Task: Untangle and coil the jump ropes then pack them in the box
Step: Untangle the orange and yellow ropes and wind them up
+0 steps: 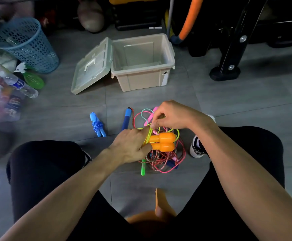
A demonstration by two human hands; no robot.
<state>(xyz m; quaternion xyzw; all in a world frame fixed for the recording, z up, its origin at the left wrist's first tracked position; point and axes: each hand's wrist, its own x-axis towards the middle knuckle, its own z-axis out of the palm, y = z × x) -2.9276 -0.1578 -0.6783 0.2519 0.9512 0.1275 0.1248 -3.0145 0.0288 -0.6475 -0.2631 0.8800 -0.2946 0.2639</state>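
Observation:
My left hand grips two orange handles held side by side, with yellow-green cord looped around them. My right hand pinches that yellow-green cord just above the handles. Beneath lies a tangled pile of ropes: pink, red-braided and teal cords, a green handle and a pink handle. A dark blue handle lies at the pile's left. A coiled light-blue rope lies on the floor further left. The beige box stands open and empty beyond, its lid leaning at its left.
A blue perforated basket stands at the far left, with a water bottle and a green spray bottle near it. Black equipment legs stand at the right. My knees flank the pile; a white shoe is right of it.

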